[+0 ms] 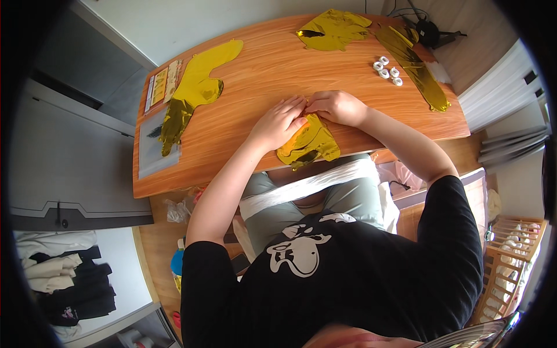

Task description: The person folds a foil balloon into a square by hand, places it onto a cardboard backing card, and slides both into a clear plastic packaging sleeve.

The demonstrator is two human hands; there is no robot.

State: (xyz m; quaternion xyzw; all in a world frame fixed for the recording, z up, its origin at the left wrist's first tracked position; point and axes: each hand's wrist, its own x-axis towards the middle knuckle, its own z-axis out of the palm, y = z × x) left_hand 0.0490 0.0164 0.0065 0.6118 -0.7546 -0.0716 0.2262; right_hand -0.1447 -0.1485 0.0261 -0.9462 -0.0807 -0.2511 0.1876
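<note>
At the table's near edge lies a flat gold foil balloon (310, 143), crinkled, its lower part by the edge. My left hand (279, 123) rests over its upper left side, fingers stretched out and thumb on the foil. Fingers of my right hand (337, 108) are bent and pinched at the balloon's upper end, close to my left fingertips. What exactly the pinch covers is partly hidden by the fingers. Across my lap runs a bundle of white strands (310, 188).
On the wooden table (261, 75) lie more gold foil balloons: one at left (200, 78), one at the back (333, 30), one at right (415, 66). Several small white rolls (384, 73) sit at right. A printed sheet (162, 87) and a clear plastic sleeve (152, 151) lie at left.
</note>
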